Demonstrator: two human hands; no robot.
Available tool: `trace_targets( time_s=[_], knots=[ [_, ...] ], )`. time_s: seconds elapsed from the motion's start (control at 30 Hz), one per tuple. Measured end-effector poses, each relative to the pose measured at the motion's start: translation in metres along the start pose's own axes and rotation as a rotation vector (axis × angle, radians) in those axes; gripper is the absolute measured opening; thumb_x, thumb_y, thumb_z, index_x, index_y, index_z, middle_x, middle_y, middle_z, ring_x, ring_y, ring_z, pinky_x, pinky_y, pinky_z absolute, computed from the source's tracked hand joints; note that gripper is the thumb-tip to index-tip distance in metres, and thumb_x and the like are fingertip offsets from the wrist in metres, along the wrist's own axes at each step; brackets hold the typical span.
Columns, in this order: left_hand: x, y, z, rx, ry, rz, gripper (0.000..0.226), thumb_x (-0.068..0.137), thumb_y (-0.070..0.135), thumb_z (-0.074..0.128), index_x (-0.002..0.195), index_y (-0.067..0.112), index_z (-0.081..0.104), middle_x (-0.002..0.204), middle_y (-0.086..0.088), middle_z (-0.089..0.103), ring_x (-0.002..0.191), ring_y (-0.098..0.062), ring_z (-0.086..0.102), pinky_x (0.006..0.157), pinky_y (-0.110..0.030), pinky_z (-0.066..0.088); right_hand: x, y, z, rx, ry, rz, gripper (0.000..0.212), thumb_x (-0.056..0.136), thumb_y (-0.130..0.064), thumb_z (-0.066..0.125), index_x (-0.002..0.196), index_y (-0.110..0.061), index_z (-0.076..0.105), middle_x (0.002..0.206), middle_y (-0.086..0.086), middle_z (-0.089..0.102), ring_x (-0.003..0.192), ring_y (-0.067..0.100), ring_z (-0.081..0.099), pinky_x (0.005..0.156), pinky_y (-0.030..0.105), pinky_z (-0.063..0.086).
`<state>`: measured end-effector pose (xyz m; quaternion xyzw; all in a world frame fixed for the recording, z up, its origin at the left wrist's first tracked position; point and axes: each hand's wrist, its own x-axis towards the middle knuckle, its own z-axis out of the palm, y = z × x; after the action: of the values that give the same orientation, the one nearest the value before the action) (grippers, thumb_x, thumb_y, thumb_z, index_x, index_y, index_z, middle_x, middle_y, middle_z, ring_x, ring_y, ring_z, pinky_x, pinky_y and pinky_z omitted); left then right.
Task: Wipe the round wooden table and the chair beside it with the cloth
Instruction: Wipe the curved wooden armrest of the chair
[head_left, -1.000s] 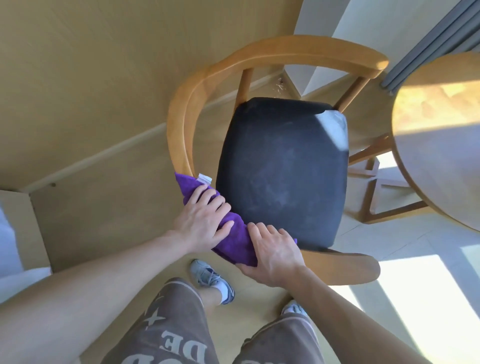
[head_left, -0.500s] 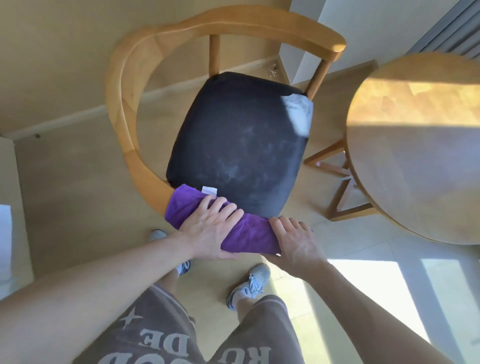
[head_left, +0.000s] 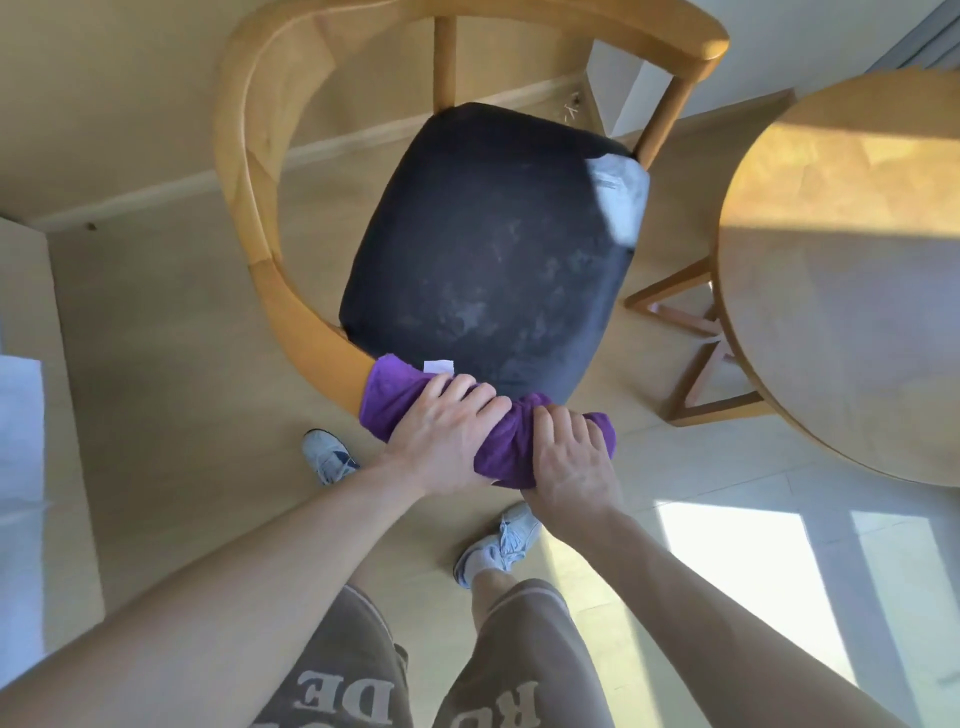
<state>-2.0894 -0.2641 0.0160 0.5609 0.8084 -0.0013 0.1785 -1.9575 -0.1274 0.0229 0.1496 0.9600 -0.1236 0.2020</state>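
A wooden chair (head_left: 244, 171) with a curved backrest and a dark seat cushion (head_left: 493, 249) stands below me. A purple cloth (head_left: 387, 397) with a white tag is wrapped over the near end of the chair's curved rail. My left hand (head_left: 447, 441) grips the cloth from above, fingers curled over it. My right hand (head_left: 571, 462) grips the cloth's right end beside it. The round wooden table (head_left: 841, 270) stands at the right, partly sunlit. The rail under the cloth is hidden.
The table's wooden legs (head_left: 691, 358) reach toward the chair's right side. A beige wall and baseboard run behind the chair. A pale cabinet (head_left: 26, 364) stands at the left edge. My feet in light sneakers stand just below the cloth.
The cloth and both hands have slid rightward along the chair's near rail. My right hand, earlier resting beside the cloth, now grips its right end. The view has shifted relative to the chair.
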Motion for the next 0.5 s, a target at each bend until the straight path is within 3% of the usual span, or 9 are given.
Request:
trace_targets(
  time_s=[0.1, 0.2, 0.37, 0.5],
  knots=[
    [-0.006, -0.017, 0.001, -0.029, 0.032, 0.023, 0.064, 0.074, 0.062, 0.057, 0.123, 0.021, 0.056, 0.117, 0.002, 0.06, 0.109, -0.026, 0.055, 0.1, -0.043, 0.043, 0.003, -0.007, 0.0, -0.072, -0.035, 0.014, 0.051, 0.083, -0.034, 0.064, 0.125, -0.011, 0.046, 0.114, 0.004, 0.051, 0.103, 0.027, 0.051, 0.095, 0.038, 0.041],
    [-0.016, -0.045, 0.0, -0.042, 0.067, 0.053, 0.068, 0.072, 0.065, 0.066, 0.123, 0.021, 0.058, 0.117, 0.002, 0.061, 0.109, -0.026, 0.056, 0.102, -0.043, 0.042, 0.012, -0.025, -0.004, -0.094, -0.026, 0.036, 0.056, 0.071, -0.034, 0.076, 0.114, -0.01, 0.05, 0.104, 0.006, 0.054, 0.093, 0.029, 0.053, 0.09, 0.04, 0.045],
    [-0.03, -0.093, -0.013, -0.025, 0.037, 0.104, 0.072, 0.074, 0.073, 0.063, 0.125, 0.022, 0.059, 0.118, 0.002, 0.063, 0.111, -0.026, 0.057, 0.104, -0.043, 0.04, 0.032, -0.074, -0.011, -0.098, 0.005, 0.088, 0.057, 0.051, -0.031, 0.086, 0.091, -0.011, 0.051, 0.084, 0.007, 0.053, 0.074, 0.029, 0.055, 0.076, 0.041, 0.05],
    [-0.035, -0.135, -0.022, 0.005, -0.001, 0.167, 0.072, 0.076, 0.076, 0.06, 0.124, 0.023, 0.057, 0.116, 0.003, 0.062, 0.111, -0.026, 0.054, 0.104, -0.043, 0.039, 0.052, -0.109, -0.013, -0.092, 0.026, 0.119, 0.059, 0.047, -0.033, 0.086, 0.087, -0.013, 0.048, 0.08, 0.005, 0.051, 0.071, 0.027, 0.054, 0.071, 0.04, 0.049]
  ],
)
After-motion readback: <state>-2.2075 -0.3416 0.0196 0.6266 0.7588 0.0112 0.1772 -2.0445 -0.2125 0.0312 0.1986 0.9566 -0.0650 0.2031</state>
